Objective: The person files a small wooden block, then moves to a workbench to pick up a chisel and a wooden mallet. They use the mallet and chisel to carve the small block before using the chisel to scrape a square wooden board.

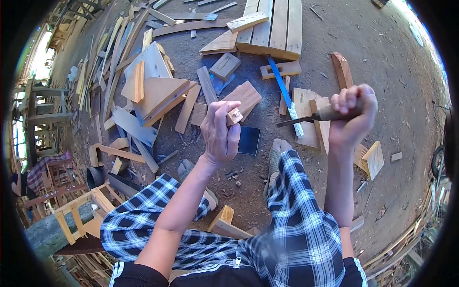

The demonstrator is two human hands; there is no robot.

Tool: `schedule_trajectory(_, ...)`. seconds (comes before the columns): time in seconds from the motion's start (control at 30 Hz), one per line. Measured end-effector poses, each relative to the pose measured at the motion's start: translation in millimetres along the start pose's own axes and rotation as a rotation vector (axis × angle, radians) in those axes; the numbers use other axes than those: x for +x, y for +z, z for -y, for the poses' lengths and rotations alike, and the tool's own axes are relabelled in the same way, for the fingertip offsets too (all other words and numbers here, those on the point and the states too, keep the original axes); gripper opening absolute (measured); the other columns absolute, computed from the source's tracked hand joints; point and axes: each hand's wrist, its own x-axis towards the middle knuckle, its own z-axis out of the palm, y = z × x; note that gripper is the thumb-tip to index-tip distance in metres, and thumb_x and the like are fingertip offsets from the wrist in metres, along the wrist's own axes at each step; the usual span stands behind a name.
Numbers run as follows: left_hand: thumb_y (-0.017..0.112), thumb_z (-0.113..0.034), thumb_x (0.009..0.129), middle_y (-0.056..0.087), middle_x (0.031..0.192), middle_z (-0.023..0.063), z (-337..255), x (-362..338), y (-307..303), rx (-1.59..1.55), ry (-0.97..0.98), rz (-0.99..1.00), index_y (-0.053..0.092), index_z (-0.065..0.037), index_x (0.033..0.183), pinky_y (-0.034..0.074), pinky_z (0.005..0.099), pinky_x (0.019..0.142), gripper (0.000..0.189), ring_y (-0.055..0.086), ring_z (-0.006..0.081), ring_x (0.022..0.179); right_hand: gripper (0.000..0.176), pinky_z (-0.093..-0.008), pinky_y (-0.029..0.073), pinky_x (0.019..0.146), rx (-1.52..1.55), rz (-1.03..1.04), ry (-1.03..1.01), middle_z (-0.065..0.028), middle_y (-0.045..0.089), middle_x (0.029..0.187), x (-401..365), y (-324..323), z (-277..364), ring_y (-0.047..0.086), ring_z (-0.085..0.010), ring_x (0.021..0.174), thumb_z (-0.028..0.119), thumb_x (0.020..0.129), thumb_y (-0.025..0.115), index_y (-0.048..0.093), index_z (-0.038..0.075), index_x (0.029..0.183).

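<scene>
My left hand [221, 131], in the middle of the head view, is closed around a small piece of wood [234, 116] with a pale, rough end facing up. Its fingers hide the rest of that piece. A chisel [296, 121] is in my right hand [355, 115], which wraps round its wooden handle. The narrow dark blade points left towards my left hand and is apart from the wood piece. Just behind my left hand lies a reddish-brown wooden block [246, 95]. Below it on the ground is a flat black rectangular object [249, 140].
A stack of boards [158, 98] and scattered offcuts lie on the dirt ground to the left. A slatted wooden piece [275, 28] stands at the far side. A blue strip [279, 79] with a whitish wrapped end lies near the chisel. Shoes flank the work spot.
</scene>
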Motion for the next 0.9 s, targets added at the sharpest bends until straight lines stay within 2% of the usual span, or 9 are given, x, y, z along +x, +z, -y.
schedule_trajectory(0.07,0.053,-0.008,0.081,0.055,0.101,0.0143,-1,2,0,-0.001,0.035,-0.01,0.051,-0.003,0.12,0.048,0.0397,0.073,0.039,0.059,0.0295,0.086,0.013,-0.0251,0.036,0.052,0.376,-0.098,0.195,0.0023,0.04,0.063,4,-1,12,0.037,-0.0079,0.052,0.017,0.093,0.057,0.052,0.009,0.085)
schedule_trajectory(0.27,0.059,-0.024,0.089,0.053,0.112,0.0142,9,-3,8,0.214,0.052,0.077,0.049,-0.003,0.129,0.047,0.04,0.08,0.046,0.057,0.0297,0.095,0.017,-0.0275,0.038,0.058,0.73,-0.086,0.434,0.0006,0.039,0.067,11,-28,12,0.04,-0.011,0.058,0.021,0.092,0.056,0.051,0.007,0.084)
schedule_trajectory(0.33,0.058,-0.031,0.092,0.05,0.122,0.0165,23,-11,21,0.301,-0.006,0.183,0.047,-0.003,0.134,0.045,0.0413,0.087,0.052,0.055,0.0311,0.102,0.019,-0.03,0.041,0.065,0.426,-0.221,0.163,-0.0032,0.042,0.072,4,-12,23,0.044,-0.0144,0.065,0.023,0.093,0.056,0.052,0.005,0.09)
schedule_trajectory(0.43,0.059,-0.04,0.091,0.026,0.154,0.0133,70,-41,61,0.535,-0.139,0.476,0.029,-0.007,0.149,0.024,0.0494,0.111,0.073,0.027,0.0323,0.139,0.022,-0.0335,0.043,0.074,0.111,0.054,-0.197,-0.008,0.049,0.083,1,-12,35,0.048,-0.0176,0.075,0.026,0.093,0.057,0.054,0.005,0.094)
schedule_trajectory(0.57,0.061,-0.044,0.089,0.019,0.158,0.0135,75,-51,74,0.553,-0.256,0.513,0.015,-0.008,0.154,0.013,0.0574,0.116,0.087,0.017,0.0345,0.146,0.034,-0.0403,0.045,0.087,-0.889,0.46,-0.795,-0.0118,0.058,0.101,-15,-8,31,0.056,-0.0239,0.095,0.031,0.087,0.068,0.059,0.008,0.111)
schedule_trajectory(0.63,0.062,-0.044,0.088,0.016,0.159,0.0133,70,-49,61,0.589,-0.246,0.552,0.014,-0.009,0.154,0.011,0.0578,0.116,0.089,0.015,0.0346,0.146,0.047,-0.0436,0.045,0.09,-1.127,0.967,-0.779,-0.0117,0.057,0.114,-14,-19,0,0.054,-0.0266,0.106,0.033,0.081,0.073,0.06,0.019,0.124)
schedule_trajectory(0.73,0.063,-0.046,0.087,0.011,0.162,0.0117,63,-38,29,0.688,-0.228,0.665,0.012,-0.012,0.156,0.008,0.0583,0.117,0.092,0.011,0.0348,0.148,0.046,-0.0583,0.022,0.114,-1.803,1.371,-0.484,-0.0037,0.042,0.144,-30,-92,-70,0.028,-0.0238,0.142,0.029,0.085,0.065,0.056,0.032,0.13)
schedule_trajectory(0.87,0.062,-0.045,0.087,0.016,0.16,0.0107,48,-5,-51,0.908,-0.022,0.884,0.02,-0.022,0.155,0.008,0.0591,0.117,0.083,0.013,0.0345,0.147,0.04,-0.0622,0.021,0.113,-1.94,1.415,-0.457,-0.0041,0.028,0.156,-42,-158,-90,0.025,-0.0241,0.145,0.028,0.087,0.062,0.06,0.027,0.127)
schedule_trajectory(0.9,0.062,-0.044,0.088,0.016,0.161,0.0099,48,6,-71,0.956,-0.024,0.958,0.021,-0.029,0.154,0.008,0.0578,0.118,0.08,0.012,0.0339,0.148,0.04,-0.0576,0.026,0.112,-1.724,1.36,-0.176,-0.0059,0.033,0.153,-44,-160,-94,0.03,-0.0249,0.142,0.026,0.086,0.063,0.061,0.026,0.126)
